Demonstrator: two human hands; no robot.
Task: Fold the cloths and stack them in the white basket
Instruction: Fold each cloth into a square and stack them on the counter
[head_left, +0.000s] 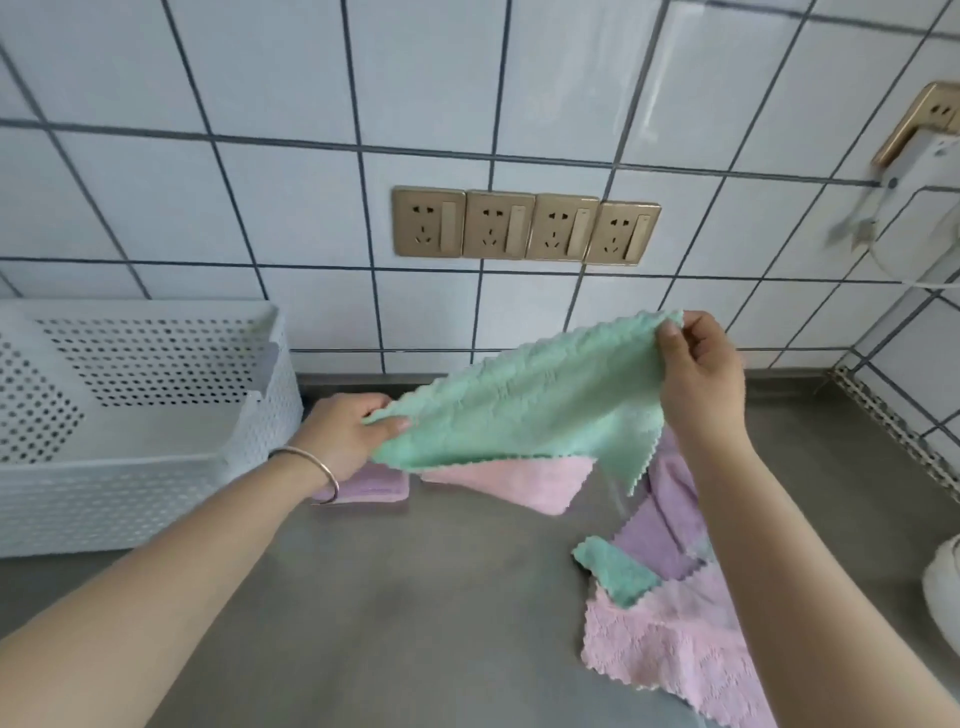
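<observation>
A mint green cloth (524, 405) hangs spread in the air above the steel counter. My left hand (345, 434) pinches its lower left corner; my right hand (698, 371) pinches its upper right corner, held higher. Under it lies a pink cloth (519, 483), and a folded purple cloth (374, 486) sits below my left wrist. A loose pile at the right holds a purple cloth (657, 535), a small green cloth (618, 571) and a pink cloth (670, 644). The white perforated basket (130, 462) stands at the left, with nothing visible inside.
The steel counter (415, 597) runs to a tiled wall with a row of gold sockets (524, 226). A white plug and cable (914, 171) hang at the upper right. A white rounded object (943, 597) sits at the right edge.
</observation>
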